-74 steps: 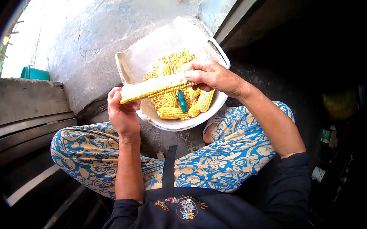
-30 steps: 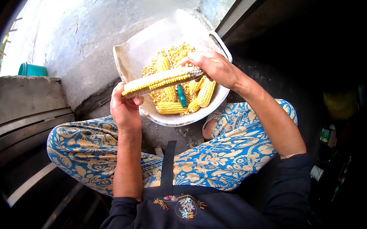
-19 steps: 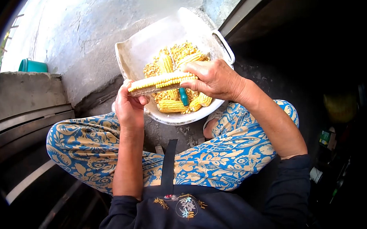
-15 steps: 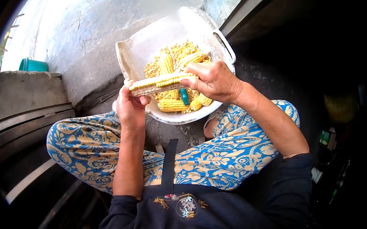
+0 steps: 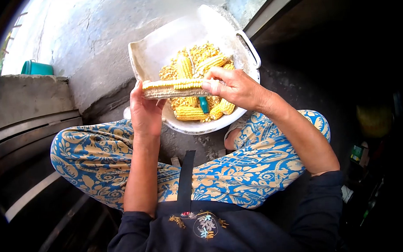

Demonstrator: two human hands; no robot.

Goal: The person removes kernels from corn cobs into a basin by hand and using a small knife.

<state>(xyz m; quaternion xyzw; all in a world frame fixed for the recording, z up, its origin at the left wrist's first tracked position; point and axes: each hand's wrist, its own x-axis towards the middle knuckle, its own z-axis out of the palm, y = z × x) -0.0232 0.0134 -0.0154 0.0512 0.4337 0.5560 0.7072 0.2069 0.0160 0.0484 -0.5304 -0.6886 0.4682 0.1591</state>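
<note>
A partly bare corn cob [image 5: 176,88] is held level above a white basin [image 5: 151,61]. My left hand [image 5: 146,111] grips its left end, and my right hand [image 5: 235,89] pinches the right end between thumb and fingers. Yellow kernels line the cob's upper side, while the side facing me shows bare. Inside the basin are loose kernels [image 5: 169,71], several whole ears of corn [image 5: 190,113] and a tool with a green handle [image 5: 204,104]. The cob and my right hand cover part of the basin's contents.
Patterned trousers [image 5: 96,163] cover my bent legs on both sides of the basin. A teal bucket [image 5: 39,68] stands at the far left behind a low concrete wall [image 5: 29,96]. Dark clutter, including a green-labelled item [image 5: 357,153], lies at the right.
The cob has turned, with more of its bare side showing. My right hand has shifted its grip along the right end. The basin appears slightly further right and higher in view.
</note>
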